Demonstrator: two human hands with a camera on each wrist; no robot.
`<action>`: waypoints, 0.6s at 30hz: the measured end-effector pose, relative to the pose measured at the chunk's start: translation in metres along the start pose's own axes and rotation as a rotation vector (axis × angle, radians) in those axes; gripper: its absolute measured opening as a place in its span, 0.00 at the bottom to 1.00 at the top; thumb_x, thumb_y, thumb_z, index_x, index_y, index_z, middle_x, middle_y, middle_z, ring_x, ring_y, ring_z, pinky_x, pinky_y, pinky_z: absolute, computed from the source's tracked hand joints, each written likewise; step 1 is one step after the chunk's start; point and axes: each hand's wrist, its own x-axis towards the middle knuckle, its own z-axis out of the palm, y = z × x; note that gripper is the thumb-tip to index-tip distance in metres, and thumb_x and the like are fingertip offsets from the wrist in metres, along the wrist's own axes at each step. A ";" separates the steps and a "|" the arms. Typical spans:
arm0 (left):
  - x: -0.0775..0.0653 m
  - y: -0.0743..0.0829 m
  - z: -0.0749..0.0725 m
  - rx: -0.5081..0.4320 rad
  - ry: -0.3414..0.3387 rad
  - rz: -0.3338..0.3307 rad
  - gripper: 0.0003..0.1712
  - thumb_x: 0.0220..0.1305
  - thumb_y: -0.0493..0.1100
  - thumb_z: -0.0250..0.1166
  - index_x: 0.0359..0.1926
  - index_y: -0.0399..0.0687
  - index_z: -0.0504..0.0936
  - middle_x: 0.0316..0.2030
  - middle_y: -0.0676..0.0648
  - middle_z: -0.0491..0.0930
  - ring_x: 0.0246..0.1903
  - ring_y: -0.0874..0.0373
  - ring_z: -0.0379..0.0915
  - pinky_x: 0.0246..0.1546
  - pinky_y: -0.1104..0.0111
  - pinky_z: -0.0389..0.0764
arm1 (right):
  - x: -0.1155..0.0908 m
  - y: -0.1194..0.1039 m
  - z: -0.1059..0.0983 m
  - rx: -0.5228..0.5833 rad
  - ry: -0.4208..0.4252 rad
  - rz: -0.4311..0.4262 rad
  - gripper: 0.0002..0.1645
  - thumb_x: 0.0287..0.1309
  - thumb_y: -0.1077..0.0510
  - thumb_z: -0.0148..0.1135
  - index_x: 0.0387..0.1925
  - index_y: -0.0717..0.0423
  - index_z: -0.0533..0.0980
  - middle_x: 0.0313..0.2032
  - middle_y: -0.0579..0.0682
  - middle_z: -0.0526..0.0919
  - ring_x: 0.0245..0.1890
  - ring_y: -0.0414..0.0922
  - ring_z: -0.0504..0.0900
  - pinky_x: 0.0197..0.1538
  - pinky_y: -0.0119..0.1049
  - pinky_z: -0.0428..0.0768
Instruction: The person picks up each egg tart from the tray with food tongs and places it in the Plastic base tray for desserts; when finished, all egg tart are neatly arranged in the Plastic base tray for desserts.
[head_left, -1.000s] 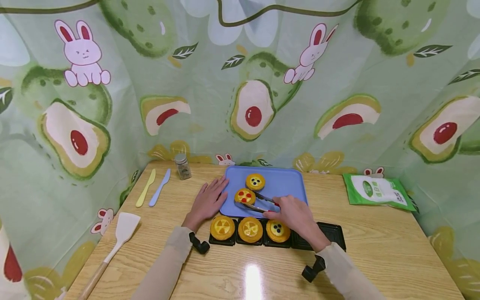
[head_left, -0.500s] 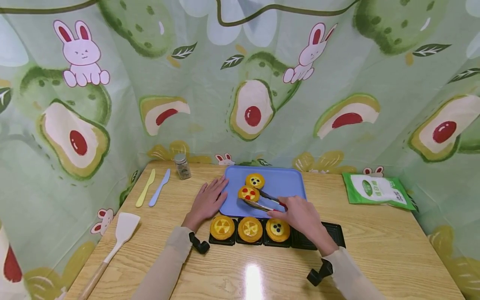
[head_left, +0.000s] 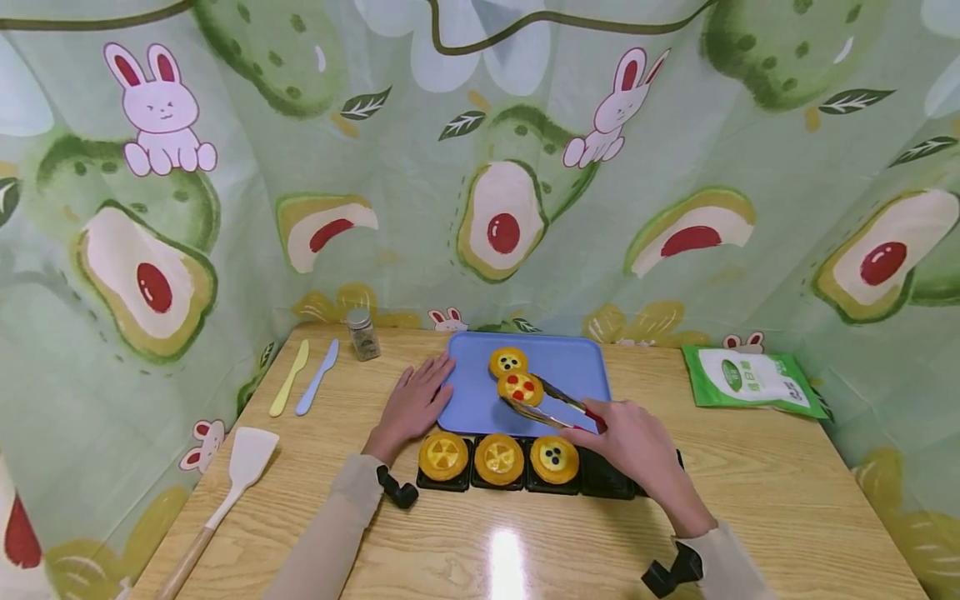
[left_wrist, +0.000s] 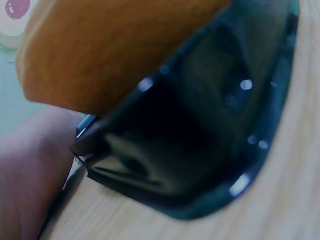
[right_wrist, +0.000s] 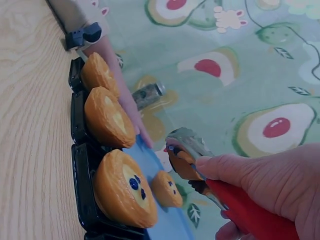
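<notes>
My right hand [head_left: 633,437] grips red-handled metal tongs [head_left: 558,406]. Their tips pinch an egg tart with red toppings [head_left: 520,388], raised over the blue tray [head_left: 573,358]; in the right wrist view that tart [right_wrist: 182,165] hangs above the tray level. Just behind it on the tray sits a tart with dark berries [head_left: 507,361]. My left hand [head_left: 415,402] lies with fingers extended at the tray's left edge. In front of the tray, a black sectioned container [head_left: 609,477] holds two tarts with yellow fruit pieces [head_left: 443,456] and one berry tart [head_left: 554,459]. My right hand hides part of the container.
Yellow [head_left: 288,379] and blue [head_left: 318,377] knives and a spice jar [head_left: 363,335] are at the back left. A white spatula [head_left: 252,454] lies at the left. A green-and-white packet [head_left: 753,382] lies at the back right, before a patterned curtain [head_left: 420,208].
The right hand and tongs have moved right and toward me, lifting the red-topped tart from the tray. The left hand has stayed in place.
</notes>
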 end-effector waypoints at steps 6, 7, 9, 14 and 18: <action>-0.001 0.002 -0.001 0.014 -0.021 -0.015 0.34 0.84 0.60 0.42 0.84 0.59 0.54 0.83 0.54 0.50 0.82 0.47 0.46 0.79 0.45 0.43 | -0.016 0.003 -0.011 -0.004 0.023 0.006 0.32 0.57 0.35 0.75 0.20 0.44 0.63 0.15 0.39 0.56 0.14 0.37 0.53 0.22 0.32 0.48; -0.001 0.002 -0.001 0.014 -0.024 -0.016 0.34 0.84 0.60 0.42 0.84 0.59 0.54 0.83 0.54 0.50 0.82 0.47 0.45 0.80 0.45 0.43 | -0.019 0.003 -0.013 -0.002 0.022 0.011 0.32 0.57 0.35 0.75 0.20 0.44 0.63 0.15 0.38 0.57 0.14 0.36 0.54 0.22 0.31 0.49; -0.001 0.002 -0.002 0.010 -0.027 -0.018 0.34 0.84 0.60 0.42 0.84 0.59 0.54 0.83 0.54 0.49 0.82 0.47 0.45 0.80 0.45 0.42 | -0.024 0.003 -0.017 -0.002 0.016 0.021 0.31 0.57 0.35 0.75 0.20 0.44 0.64 0.15 0.38 0.57 0.15 0.36 0.54 0.22 0.31 0.50; -0.001 0.002 -0.002 0.008 -0.018 -0.017 0.34 0.84 0.60 0.42 0.84 0.58 0.55 0.83 0.53 0.50 0.81 0.47 0.46 0.79 0.44 0.43 | -0.036 0.002 -0.026 0.011 -0.008 0.068 0.24 0.58 0.32 0.73 0.29 0.44 0.75 0.16 0.39 0.61 0.16 0.36 0.58 0.22 0.31 0.53; 0.000 0.001 -0.001 0.007 -0.010 -0.016 0.34 0.84 0.60 0.42 0.84 0.57 0.56 0.82 0.53 0.51 0.81 0.46 0.47 0.79 0.44 0.43 | -0.047 0.002 -0.033 0.010 -0.007 0.093 0.24 0.59 0.30 0.71 0.34 0.44 0.79 0.16 0.39 0.62 0.16 0.36 0.58 0.22 0.31 0.54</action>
